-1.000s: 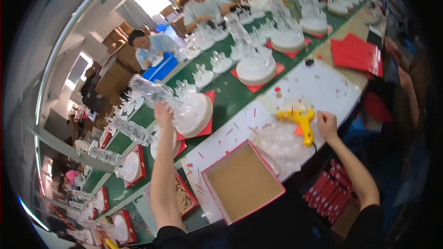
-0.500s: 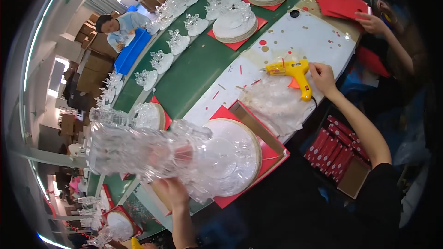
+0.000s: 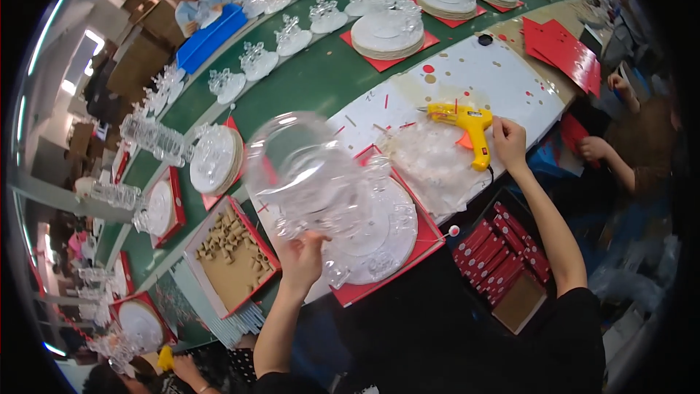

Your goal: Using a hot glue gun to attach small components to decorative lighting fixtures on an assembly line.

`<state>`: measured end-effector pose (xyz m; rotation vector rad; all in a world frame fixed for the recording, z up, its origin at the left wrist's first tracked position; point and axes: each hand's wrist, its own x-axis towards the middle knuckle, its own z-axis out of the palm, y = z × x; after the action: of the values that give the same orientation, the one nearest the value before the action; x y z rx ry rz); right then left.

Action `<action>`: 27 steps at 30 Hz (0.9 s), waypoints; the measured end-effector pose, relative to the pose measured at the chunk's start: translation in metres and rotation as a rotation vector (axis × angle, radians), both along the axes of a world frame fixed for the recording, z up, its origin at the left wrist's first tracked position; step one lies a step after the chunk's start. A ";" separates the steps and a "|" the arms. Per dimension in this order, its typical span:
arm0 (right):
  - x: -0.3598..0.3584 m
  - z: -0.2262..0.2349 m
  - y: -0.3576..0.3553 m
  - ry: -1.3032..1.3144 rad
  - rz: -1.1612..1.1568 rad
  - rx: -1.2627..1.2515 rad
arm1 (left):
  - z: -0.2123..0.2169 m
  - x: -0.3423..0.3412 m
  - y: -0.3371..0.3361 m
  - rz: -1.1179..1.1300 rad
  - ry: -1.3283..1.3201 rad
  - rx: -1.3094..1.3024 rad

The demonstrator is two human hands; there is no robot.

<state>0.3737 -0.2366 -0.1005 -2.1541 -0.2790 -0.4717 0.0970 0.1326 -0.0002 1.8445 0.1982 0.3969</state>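
My left hand (image 3: 302, 259) is closed on a clear plastic tower (image 3: 295, 164), whose broad round end tilts up toward me, somewhat blurred. The tower overlaps a white round base (image 3: 401, 237) with clear ornaments, which lies in a red box (image 3: 437, 243); whether they touch I cannot tell. My right hand (image 3: 508, 144) has its fingers curled together against the rear end of a yellow hot glue gun (image 3: 474, 128). What those fingers pinch is hidden. Under the gun lies a crumpled whitish sheet (image 3: 430, 164), and its nozzle points left.
Left of my left hand stands a box (image 3: 255, 284) of short tan plugs beside pale glue sticks (image 3: 237, 325). Layered white bases (image 3: 386, 36) and clear ornaments line the green table (image 3: 313, 80). A crate of red packs (image 3: 503, 248) sits lower right. Other people work around.
The tower has swung from lying leftward to tilting up over the table, its round end toward me. The view has shifted, uncovering the box of plugs. My right hand stays by the glue gun.
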 end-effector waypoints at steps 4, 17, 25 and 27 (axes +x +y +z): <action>0.001 -0.004 0.003 -0.005 -0.011 -0.039 | -0.008 0.020 -0.009 -0.079 -0.260 -0.042; -0.013 0.025 0.002 0.023 0.089 0.125 | -0.024 0.010 0.025 -0.049 -0.121 0.029; -0.069 0.080 0.166 -0.097 0.879 -0.078 | -0.091 0.079 0.075 -0.356 0.357 0.470; -0.051 0.049 0.187 -0.172 1.054 -0.269 | -0.117 0.092 0.073 -0.409 0.352 0.642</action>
<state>0.3222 -0.0493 -0.0513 -1.8750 -1.5296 0.0092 0.1887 0.2054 -0.1175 2.5127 -0.0865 -0.1830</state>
